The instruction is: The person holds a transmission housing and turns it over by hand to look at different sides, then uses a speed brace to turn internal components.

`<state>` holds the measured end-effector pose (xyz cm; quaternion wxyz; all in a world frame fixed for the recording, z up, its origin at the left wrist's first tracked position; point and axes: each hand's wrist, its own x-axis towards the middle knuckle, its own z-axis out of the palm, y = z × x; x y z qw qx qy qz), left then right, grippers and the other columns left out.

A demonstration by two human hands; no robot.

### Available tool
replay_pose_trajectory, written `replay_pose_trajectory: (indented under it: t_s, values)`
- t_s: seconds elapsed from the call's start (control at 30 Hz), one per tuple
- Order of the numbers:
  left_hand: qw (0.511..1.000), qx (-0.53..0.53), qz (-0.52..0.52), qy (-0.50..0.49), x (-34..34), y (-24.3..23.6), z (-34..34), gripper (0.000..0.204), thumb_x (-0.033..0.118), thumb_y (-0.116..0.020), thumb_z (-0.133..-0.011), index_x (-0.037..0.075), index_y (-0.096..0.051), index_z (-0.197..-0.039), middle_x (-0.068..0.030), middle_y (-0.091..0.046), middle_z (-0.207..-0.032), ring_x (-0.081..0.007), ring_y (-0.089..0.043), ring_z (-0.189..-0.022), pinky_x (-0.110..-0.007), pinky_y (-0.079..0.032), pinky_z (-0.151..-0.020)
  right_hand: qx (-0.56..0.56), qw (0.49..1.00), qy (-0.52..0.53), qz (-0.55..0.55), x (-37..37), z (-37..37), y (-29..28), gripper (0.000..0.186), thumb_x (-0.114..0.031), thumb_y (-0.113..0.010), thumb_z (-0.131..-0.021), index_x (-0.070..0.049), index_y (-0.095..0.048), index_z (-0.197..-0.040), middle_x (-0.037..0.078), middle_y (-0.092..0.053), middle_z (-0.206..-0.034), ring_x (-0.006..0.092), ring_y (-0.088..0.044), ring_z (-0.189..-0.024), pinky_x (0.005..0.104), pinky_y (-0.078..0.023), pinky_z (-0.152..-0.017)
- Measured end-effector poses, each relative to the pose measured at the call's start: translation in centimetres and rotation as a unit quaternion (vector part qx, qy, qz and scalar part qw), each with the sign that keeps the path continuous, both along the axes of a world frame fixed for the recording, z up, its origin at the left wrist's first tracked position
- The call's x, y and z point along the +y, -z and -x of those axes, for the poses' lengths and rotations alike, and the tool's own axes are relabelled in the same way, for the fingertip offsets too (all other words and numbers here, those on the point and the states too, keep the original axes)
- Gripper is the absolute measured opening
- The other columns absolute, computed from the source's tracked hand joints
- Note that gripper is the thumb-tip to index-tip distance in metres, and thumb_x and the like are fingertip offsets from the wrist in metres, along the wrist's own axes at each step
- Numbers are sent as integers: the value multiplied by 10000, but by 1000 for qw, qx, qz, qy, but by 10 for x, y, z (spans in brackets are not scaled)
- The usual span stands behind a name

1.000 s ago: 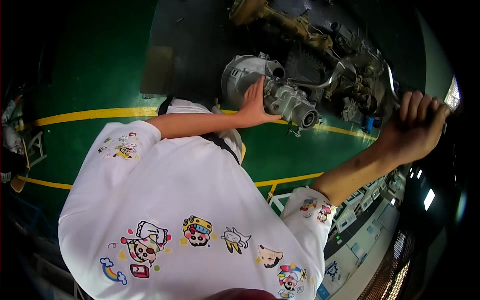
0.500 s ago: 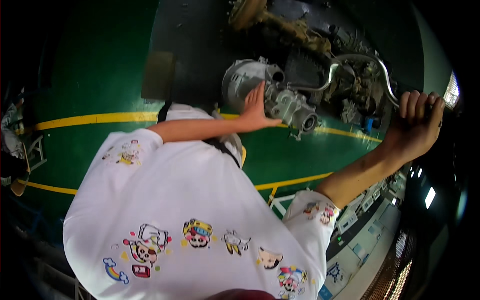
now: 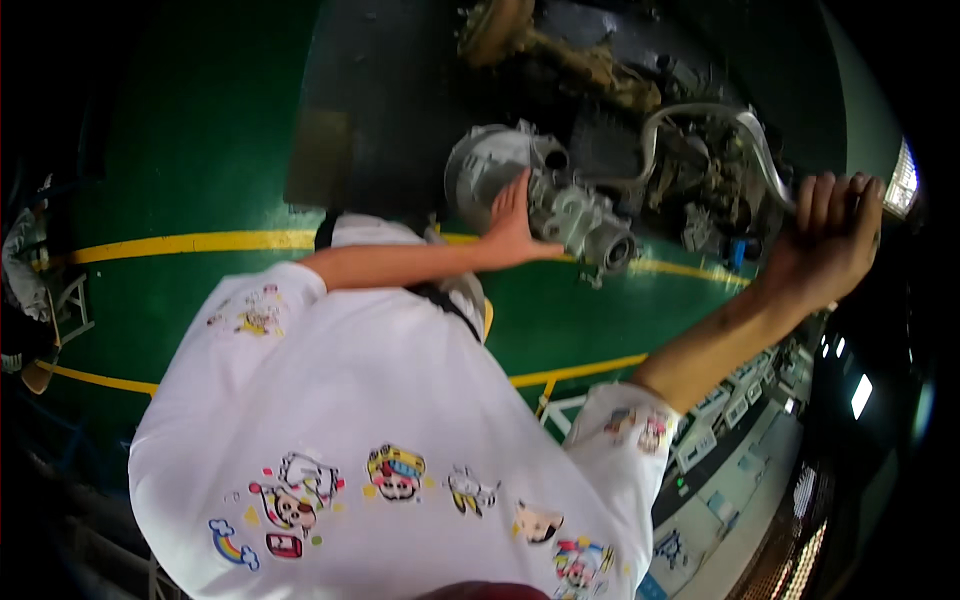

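Observation:
My left hand (image 3: 510, 230) lies on a silver cast gearbox housing (image 3: 590, 230), fingers stretched out over its casing and thumb spread to the right. The housing has a wide bell end to the left and a round opening at the right end. My right hand (image 3: 830, 235), at the right, has its fingers wrapped round the end of a bent, shiny metal bar (image 3: 765, 155). The bar arches back over greasy dark machine parts (image 3: 700, 170) and runs down toward the gearbox, where its far end is hard to make out.
A dark platform (image 3: 355, 80) bears a rusty axle-like assembly (image 3: 570, 60). Green flooring (image 3: 190, 170) with yellow lines surrounds it. At the far left, a person in grey clothing (image 3: 25, 270) is beside a chair-like frame (image 3: 75, 305). A long bench (image 3: 745, 460) with small displays runs along the lower right.
The bar's arch and my right hand have shifted a little leftward. My left hand stays on the housing. The whole view has slid slightly downward.

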<state>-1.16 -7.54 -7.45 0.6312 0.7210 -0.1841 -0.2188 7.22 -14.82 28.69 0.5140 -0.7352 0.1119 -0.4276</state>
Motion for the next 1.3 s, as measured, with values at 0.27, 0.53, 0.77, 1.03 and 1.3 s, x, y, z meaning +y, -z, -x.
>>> replay_pose_trajectory:
  t_s: [0.27, 0.53, 0.77, 1.03, 1.3]
  values:
    - [1000, -18, 15, -8, 3, 1, 7, 1316, 502, -821, -602, -17, 12, -1479, -270, -164, -1491, -443, -176, -1376, -522, -145, -1119, 14, 1000, -21, -2, 9, 23, 7, 260, -252, -543, -960, -46, -538, -801, -45, -324, -499, 28, -237, -384, 195, -229, -374]
    - [999, -36, 4, -11, 0, 1, -4, 1325, 508, -822, -588, -23, 8, -1474, -278, -172, -1479, -446, -195, -1356, -504, -153, -1121, -4, 1000, -17, -26, 5, 19, 1, 249, -257, -577, -943, -75, -535, -779, -48, -344, -505, 31, -279, -426, 184, -255, -408]
    - [1000, -28, -5, -9, 2, 5, 10, 1331, 515, -819, -583, -30, 10, -1470, -279, -181, -1476, -448, -178, -1371, -513, -142, -1125, 13, 997, -71, -15, -9, 25, 0, 269, -246, -602, -930, -78, -521, -736, -43, -362, -512, 36, -306, -400, 176, -293, -396]
    - [1000, -23, -1, -15, 1, 3, 5, 1327, 533, -812, -595, -33, 8, -1471, -282, -182, -1475, -457, -170, -1373, -516, -142, -1118, 9, 994, -104, 12, -9, 12, 2, 262, -210, -488, -974, -48, -508, -770, -23, -343, -486, 50, -226, -349, 208, -193, -338]
    - [1000, -24, 7, -10, 0, 5, 7, 1320, 530, -805, -604, 19, 31, -1488, -267, -152, -1495, -452, -151, -1383, -522, -135, -1120, -18, 997, -65, -33, 4, 38, 7, 232, -237, -593, -927, -66, -572, -771, -27, -436, -554, 41, -364, -441, 181, -305, -407]
